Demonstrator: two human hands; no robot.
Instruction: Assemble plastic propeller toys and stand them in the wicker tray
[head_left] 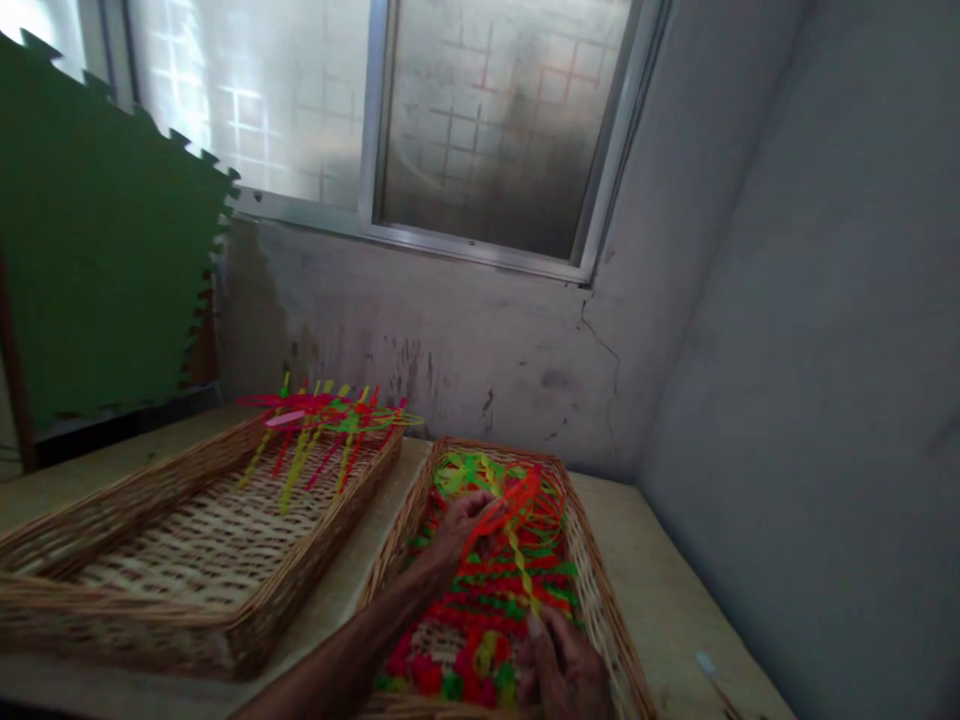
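A wicker tray lies in front of me, holding a woven mass of red and green plastic strips. My left hand is above the tray's far half, gripping a red looped strip among green and yellow loops. My right hand is at the near end of the tray, its fingertips pinching a twisted yellow strip that rises toward my left hand. Part of the weave is hidden under my hands.
A second wicker tray stands to the left, with loose yellow, red and pink strips at its far end. Both trays rest on a pale tabletop against a stained, cracked wall. A green foam mat stands at the left, below a frosted window.
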